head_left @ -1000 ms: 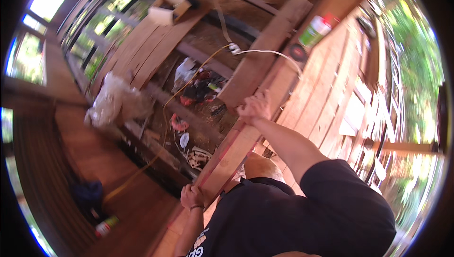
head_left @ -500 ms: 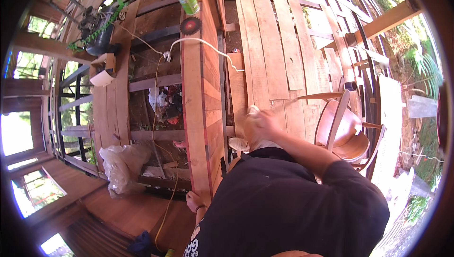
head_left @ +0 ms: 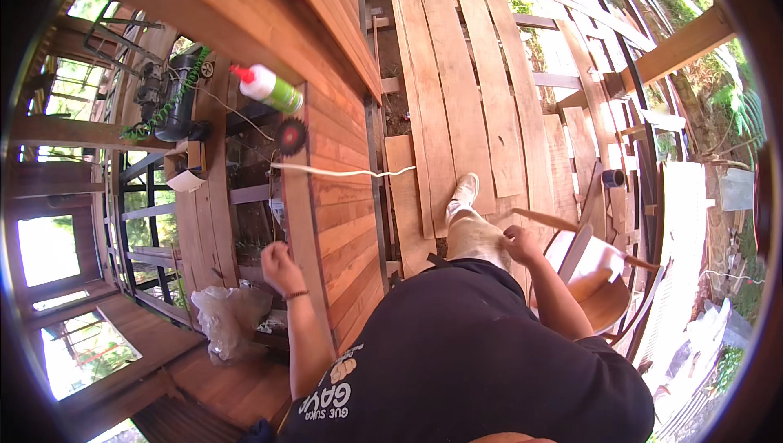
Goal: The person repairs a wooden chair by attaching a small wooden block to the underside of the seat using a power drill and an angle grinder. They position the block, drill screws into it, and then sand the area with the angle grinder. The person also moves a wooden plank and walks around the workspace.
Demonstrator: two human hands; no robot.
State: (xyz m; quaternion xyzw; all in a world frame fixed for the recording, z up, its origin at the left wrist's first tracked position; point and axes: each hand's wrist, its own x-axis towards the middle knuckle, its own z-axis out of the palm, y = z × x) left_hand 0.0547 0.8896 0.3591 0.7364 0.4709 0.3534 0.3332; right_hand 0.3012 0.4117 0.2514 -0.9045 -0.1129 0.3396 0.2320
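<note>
My left hand (head_left: pixel 282 270) is loosely curled with nothing visible in it, beside the near edge of a reddish slatted wooden panel (head_left: pixel 342 206). My right hand (head_left: pixel 522 244), its fingers bent in, is by my thigh, close to the arm of a wooden chair (head_left: pixel 599 296); nothing shows in it. Beyond my left hand, a white and green bottle (head_left: pixel 267 89) with a red cap stands on the panel. Next to it is a round toothed saw blade (head_left: pixel 290 137) with a red centre. A white cord (head_left: pixel 351 171) runs across the panel to the planks.
Long loose floor planks (head_left: pixel 440 59) extend ahead, with gaps between some. My shod foot (head_left: pixel 465 188) is on them. A dark air compressor (head_left: pixel 175 92) with a green coiled hose is far left. Crumpled clear plastic (head_left: pixel 228 316) lies near left. A dark cup-like object (head_left: pixel 613 178) is by the chair.
My left hand has moved forward along the panel from its near end. My right hand has moved right and back toward the chair. The view has shifted, and my foot now shows ahead.
</note>
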